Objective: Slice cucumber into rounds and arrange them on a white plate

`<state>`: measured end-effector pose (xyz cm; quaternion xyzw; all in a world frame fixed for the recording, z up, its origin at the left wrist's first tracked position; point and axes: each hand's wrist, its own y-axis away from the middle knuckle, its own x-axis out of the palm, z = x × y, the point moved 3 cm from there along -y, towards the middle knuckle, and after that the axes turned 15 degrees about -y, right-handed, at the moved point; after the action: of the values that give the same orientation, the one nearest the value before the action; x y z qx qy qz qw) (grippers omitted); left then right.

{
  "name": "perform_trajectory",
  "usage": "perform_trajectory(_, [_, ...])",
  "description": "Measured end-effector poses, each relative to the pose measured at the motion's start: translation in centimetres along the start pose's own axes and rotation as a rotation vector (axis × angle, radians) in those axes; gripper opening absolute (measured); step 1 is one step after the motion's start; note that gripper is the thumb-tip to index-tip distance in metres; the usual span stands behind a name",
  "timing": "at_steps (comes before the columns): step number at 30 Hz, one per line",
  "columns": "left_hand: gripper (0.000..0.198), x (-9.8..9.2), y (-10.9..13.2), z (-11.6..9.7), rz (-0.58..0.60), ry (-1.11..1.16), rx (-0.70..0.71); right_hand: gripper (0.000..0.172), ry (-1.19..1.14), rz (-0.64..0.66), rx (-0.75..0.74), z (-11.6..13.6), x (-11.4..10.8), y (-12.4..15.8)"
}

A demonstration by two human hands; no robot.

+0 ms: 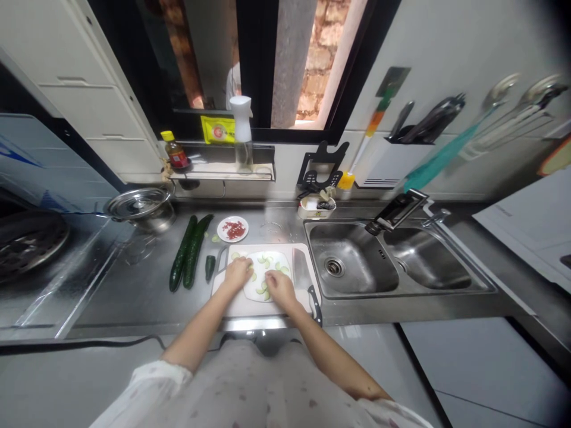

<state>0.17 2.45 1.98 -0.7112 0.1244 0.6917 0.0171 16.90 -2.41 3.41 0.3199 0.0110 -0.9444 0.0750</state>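
A pale rectangular cutting board [241,308] is lying on the steel counter [134,303] beside the sink [379,295], looking stiff and flat, probably best lifted by both short ends. Two long dark-green whole cucumbers [191,249] are lying to its left; they are likely to be firm, smooth and prone to rolling, so each is calling for a grip around the middle. A broad steel-bladed knife with a black handle [307,279] is resting along the board's right side, safe to take only by that handle.

A white rounded-square plate [262,270] is sitting on the board between the hands, probably rigid and breakable, offering its rim as the hold. The left hand [238,272] is bending in at the plate's left edge, fingers close together; the right hand [280,288] is reaching over its right side, fingertips drawn together. Whether either is pinching a slice, I cannot tell.

Thin pale-green cucumber slices with darker edges [264,260] are lying in small clusters on the plate, presumably light, wet, slippery and easily torn, suiting a gentle fingertip pinch at the edge.
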Motion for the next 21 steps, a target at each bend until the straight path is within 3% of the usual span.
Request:
perform_trajectory(4, [0.032, -0.2, -0.5, 2.3, -0.086, 0.01, -0.17, 0.03, -0.075, -0.083, 0.039, -1.7, -2.2, 1.1])
perform_trajectory(8, [0.038, 0.3, -1.3, 4.3, -0.042, -0.064, -0.286, 0.03, -0.095, -0.136, 0.079, -2.8, -3.2, 1.7])
perform_trajectory(15, [0.032, 1.6, -2.0, 4.7, 0.02, -0.161, -0.294, 0.029, -0.114, -0.134, 0.07, -2.7, -2.8, 1.9])
perform_trajectory(21, [0.028, 1.3, -2.7, 4.9, 0.03, -0.149, -0.301, 0.03, -0.157, -0.14, 0.046, -2.3, -2.8, 1.9])
